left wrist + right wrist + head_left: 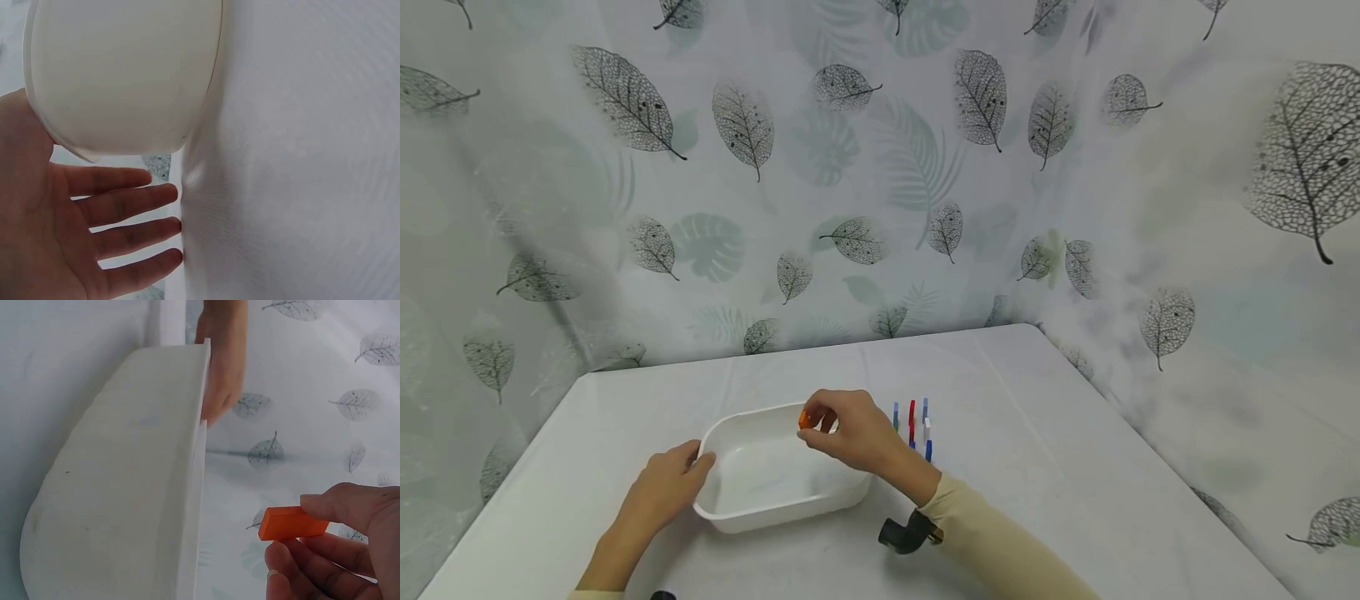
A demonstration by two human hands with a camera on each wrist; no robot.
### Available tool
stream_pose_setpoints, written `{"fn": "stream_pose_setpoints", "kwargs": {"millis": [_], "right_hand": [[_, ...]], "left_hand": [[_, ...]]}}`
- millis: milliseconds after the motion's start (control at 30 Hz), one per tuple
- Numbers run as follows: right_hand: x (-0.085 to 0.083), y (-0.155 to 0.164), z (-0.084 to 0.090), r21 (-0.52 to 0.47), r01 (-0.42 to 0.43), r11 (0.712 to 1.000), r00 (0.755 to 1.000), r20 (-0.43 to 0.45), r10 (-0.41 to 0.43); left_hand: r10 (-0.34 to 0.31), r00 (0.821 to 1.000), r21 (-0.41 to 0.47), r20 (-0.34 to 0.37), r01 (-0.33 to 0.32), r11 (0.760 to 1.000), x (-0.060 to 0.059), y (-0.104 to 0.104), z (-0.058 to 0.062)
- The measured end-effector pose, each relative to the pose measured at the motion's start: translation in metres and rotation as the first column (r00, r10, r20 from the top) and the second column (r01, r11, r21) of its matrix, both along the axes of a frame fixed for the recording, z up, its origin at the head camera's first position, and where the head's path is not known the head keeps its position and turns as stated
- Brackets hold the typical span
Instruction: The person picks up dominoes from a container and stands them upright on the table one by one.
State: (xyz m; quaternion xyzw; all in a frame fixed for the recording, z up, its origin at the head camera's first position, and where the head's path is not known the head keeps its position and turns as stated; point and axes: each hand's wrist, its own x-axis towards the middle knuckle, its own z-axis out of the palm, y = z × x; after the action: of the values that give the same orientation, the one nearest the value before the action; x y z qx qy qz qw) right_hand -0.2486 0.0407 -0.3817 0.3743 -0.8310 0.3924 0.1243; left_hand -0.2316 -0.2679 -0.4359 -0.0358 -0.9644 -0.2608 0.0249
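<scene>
A white rectangular dish (pixel 752 517) sits on the table near its front. My right hand (pixel 820 429) hovers over the dish's far right rim and pinches a small orange block (pixel 804 419) between thumb and fingertips. The right wrist view shows that orange block (pixel 292 524) held beside the dish wall (pixel 125 487). My left hand (pixel 681 471) rests against the dish's left end with straight fingers (pixel 125 209), the dish's underside (pixel 125 69) just above them.
Several small coloured sticks (pixel 913 425), red, blue and white, lie on the white tablecloth just right of the dish. A black wrist mount (pixel 906 533) sits on my right forearm. Leaf-patterned sheets wall the table at the back and right.
</scene>
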Motion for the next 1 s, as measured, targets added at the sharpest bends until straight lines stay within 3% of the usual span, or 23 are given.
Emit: {"fn": "stream_pose_setpoints", "kwargs": {"millis": [533, 1000], "right_hand": [[0.012, 0.027, -0.001, -0.032, 0.025, 0.999, 0.999, -0.047, -0.027], [0.015, 0.055, -0.003, -0.1, 0.033, 0.994, 0.999, -0.005, -0.034]], "left_hand": [[0.039, 0.998, 0.003, -0.055, -0.039, 0.999, 0.001, 0.0, 0.0], [0.064, 0.995, 0.024, -0.077, -0.063, 0.998, -0.002, 0.002, -0.002]]}}
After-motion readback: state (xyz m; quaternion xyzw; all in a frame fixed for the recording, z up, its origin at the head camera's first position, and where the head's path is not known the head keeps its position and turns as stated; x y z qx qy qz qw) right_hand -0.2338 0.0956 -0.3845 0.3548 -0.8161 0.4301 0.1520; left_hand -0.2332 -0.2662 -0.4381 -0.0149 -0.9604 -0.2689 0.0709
